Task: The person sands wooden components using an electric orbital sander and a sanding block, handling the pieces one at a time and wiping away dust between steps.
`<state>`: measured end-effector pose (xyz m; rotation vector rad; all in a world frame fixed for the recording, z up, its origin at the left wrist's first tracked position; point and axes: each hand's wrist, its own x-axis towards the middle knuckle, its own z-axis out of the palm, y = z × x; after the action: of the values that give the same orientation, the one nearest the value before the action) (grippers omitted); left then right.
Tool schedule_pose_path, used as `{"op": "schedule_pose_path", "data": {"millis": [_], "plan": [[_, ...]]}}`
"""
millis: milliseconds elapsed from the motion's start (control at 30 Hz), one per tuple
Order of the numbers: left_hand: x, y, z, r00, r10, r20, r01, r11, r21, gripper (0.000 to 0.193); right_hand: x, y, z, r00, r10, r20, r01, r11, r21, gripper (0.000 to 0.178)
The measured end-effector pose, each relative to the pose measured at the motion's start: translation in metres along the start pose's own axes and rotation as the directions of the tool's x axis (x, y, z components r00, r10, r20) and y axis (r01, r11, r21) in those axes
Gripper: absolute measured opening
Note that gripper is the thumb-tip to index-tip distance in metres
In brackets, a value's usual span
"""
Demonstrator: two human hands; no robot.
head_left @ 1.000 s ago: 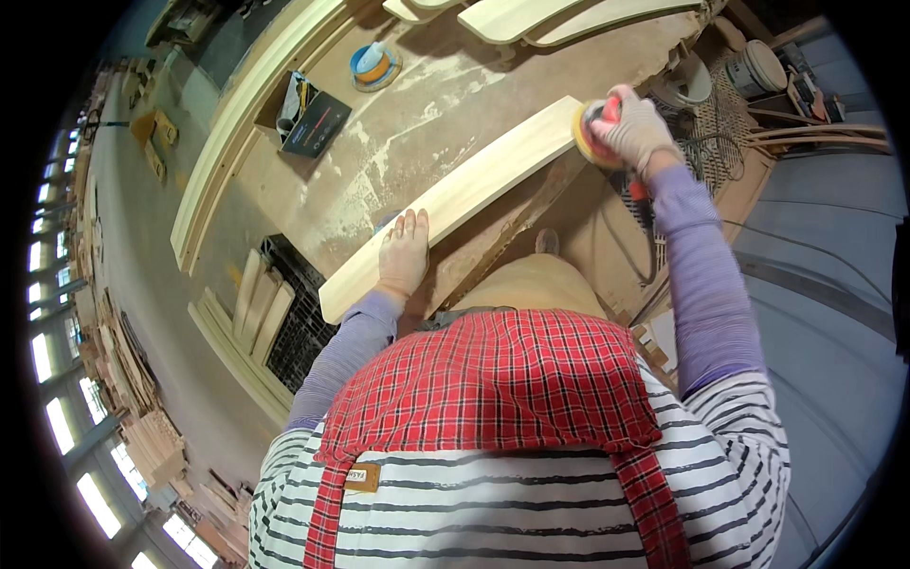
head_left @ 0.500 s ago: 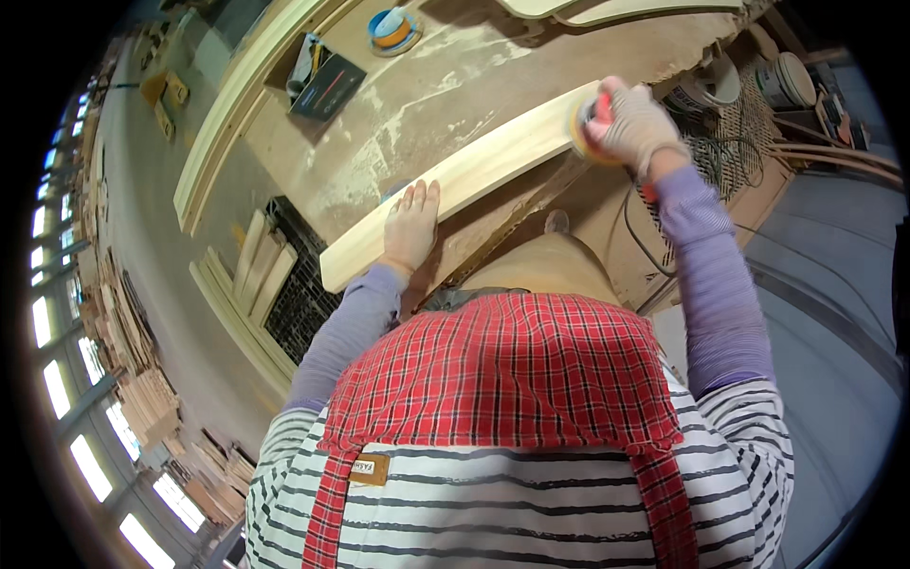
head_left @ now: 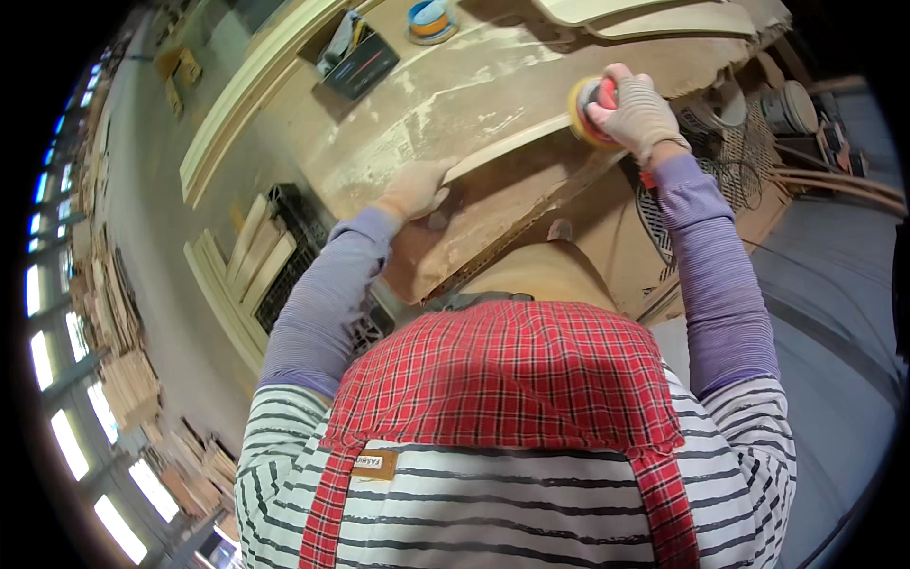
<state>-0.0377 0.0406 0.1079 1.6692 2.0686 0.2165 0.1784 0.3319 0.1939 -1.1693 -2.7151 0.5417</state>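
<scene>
A pale wooden board (head_left: 512, 144) shows only as a narrow strip, apparently tipped up on its edge over the worktable. My left hand (head_left: 417, 190), in a light glove, grips its near left end, with the thumb and fingers closed round it. At the far right end, my gloved right hand (head_left: 633, 109) is wrapped round a small orbital sander (head_left: 585, 106) with a red body and a yellow disc. The disc is at or beside the board's end; whether they touch I cannot tell.
The dusty worktable (head_left: 483, 242) has a ragged near edge. A dark box (head_left: 363, 71) of tools, a blue-and-orange tape roll (head_left: 431, 19) and curved wooden pieces (head_left: 664, 19) lie farther back. White buckets (head_left: 787, 106) and a cable stand right; a black crate (head_left: 294, 218) stands left.
The board has turned from lying flat, broad face up, to standing on edge. My left hand has gone from resting flat on it to gripping its end. The sander stays in my right hand.
</scene>
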Motion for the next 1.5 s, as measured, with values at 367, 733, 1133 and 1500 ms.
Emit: {"op": "schedule_pose_path", "data": {"millis": [367, 733, 1133, 1500], "plan": [[-0.009, -0.007, -0.013, 0.997, -0.025, 0.078, 0.024, 1.000, 0.021, 0.042, -0.041, -0.004, -0.008, 0.974, 0.076, 0.211, -0.083, 0.996, 0.027, 0.047], [0.073, 0.050, -0.006, 0.987, -0.092, 0.130, 0.080, 0.992, 0.094, 0.045, -0.060, -0.011, 0.006, 0.981, -0.171, 0.095, 0.159, 0.980, 0.121, 0.034], [0.065, 0.082, 0.008, 0.991, 0.020, 0.129, -0.040, 0.987, 0.155, 0.064, -0.059, 0.174, -0.005, 0.956, 0.068, 0.285, -0.277, 0.526, 0.804, 0.048], [0.050, 0.088, 0.039, 0.994, 0.002, 0.111, -0.023, 0.981, 0.193, 0.074, -0.039, 0.242, 0.055, 0.697, -0.062, 0.715, -0.715, 0.021, 0.699, 0.051]]}}
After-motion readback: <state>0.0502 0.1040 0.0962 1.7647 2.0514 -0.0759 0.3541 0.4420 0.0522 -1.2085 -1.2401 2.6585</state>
